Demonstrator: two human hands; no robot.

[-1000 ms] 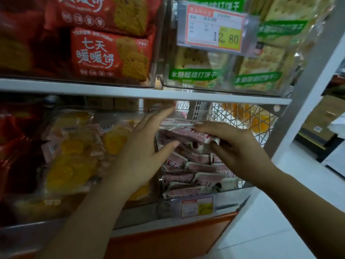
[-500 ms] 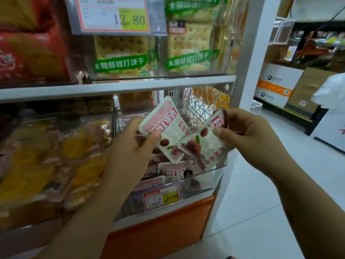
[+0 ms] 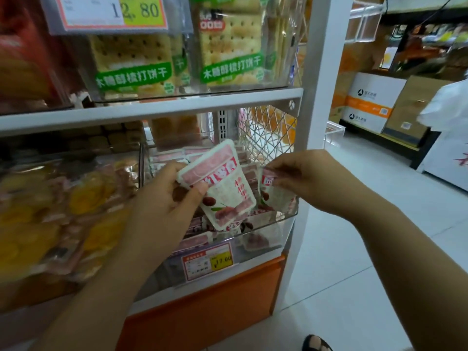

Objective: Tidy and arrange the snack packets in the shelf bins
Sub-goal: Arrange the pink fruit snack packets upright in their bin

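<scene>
Pink packet [image 3: 222,183] upright, top leaning left

This is a shop. White metal shelves [image 3: 152,107] carry clear bins [image 3: 268,225] packed with cracker packets [image 3: 131,62] and pink snack packets [image 3: 222,188]. Printed price tags [image 3: 111,11] with figures hang on the bin fronts. Across the tiled floor [image 3: 354,262], cardboard boxes [image 3: 374,102] stand stacked along the aisle.

yellow packets [image 3: 63,206]: blurred | small packet [image 3: 277,198]: partly behind right hand [image 3: 304,178] | upper price tag [image 3: 111,11]: cropped
</scene>
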